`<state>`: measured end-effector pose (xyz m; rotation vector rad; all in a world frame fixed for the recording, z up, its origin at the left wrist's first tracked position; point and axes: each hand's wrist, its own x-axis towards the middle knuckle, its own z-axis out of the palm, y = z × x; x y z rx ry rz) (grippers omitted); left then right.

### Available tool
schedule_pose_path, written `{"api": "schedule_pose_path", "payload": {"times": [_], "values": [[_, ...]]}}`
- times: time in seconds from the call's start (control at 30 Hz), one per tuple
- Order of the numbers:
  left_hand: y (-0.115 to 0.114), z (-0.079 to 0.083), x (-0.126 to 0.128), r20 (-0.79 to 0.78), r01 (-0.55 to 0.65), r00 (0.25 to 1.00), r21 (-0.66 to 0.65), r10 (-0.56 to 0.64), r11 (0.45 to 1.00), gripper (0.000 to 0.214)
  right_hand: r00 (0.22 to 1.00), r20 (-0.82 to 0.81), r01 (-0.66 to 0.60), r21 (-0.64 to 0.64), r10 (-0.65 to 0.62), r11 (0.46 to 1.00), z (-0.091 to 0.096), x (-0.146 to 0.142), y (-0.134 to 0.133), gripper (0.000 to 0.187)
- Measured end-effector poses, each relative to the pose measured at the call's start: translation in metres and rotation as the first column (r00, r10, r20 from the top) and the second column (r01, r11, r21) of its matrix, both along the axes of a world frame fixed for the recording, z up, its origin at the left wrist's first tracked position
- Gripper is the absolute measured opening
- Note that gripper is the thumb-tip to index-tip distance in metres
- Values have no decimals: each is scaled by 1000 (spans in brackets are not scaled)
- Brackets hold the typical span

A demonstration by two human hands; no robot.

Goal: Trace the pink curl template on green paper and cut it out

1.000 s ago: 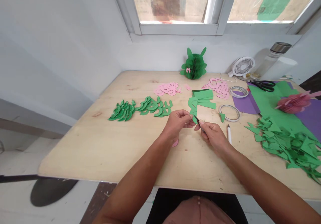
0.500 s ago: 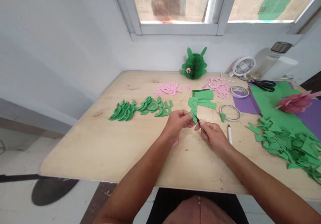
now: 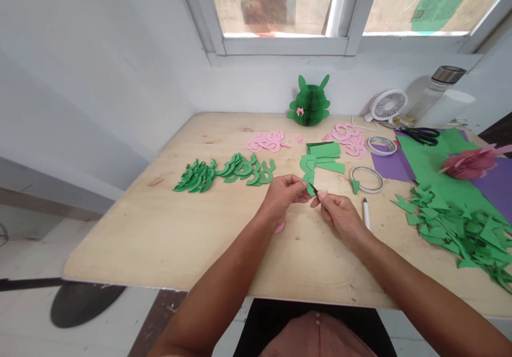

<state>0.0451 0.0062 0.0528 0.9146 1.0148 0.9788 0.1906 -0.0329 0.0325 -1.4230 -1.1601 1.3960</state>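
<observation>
My left hand [image 3: 286, 192] pinches the near end of a green paper strip [image 3: 308, 169] with scalloped edges, holding it just above the table. In my right hand [image 3: 338, 212] are small dark scissors [image 3: 314, 190]. Their blades meet the strip close to my left fingertips, while the handles are mostly hidden by my fingers. Beyond the strip lie several green paper rectangles [image 3: 326, 150]. A pink paper piece [image 3: 280, 228] shows partly from under my left wrist. To the left are overlapping green curved cutouts [image 3: 242, 167] and another green pile [image 3: 196, 176].
Pink cutouts [image 3: 269, 141] lie farther back, near a green honeycomb paper figure [image 3: 309, 103]. Right of my hands are a white pen [image 3: 366, 214], tape rolls [image 3: 367, 180], green scraps [image 3: 460, 229], black-handled scissors [image 3: 422, 135], a small fan [image 3: 387, 105] and a bottle [image 3: 434, 91].
Both hands stay almost in place. The scissor blades shift very slightly at the strip; everything else on the table lies as before.
</observation>
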Motion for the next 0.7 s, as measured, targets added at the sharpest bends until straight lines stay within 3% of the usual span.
{"api": "schedule_pose_path", "payload": {"times": [0.7], "values": [[0, -1, 3, 47, -26, 999, -28, 28, 999, 17, 1000, 10, 14, 21, -15, 1000, -2, -1, 0, 48]]}}
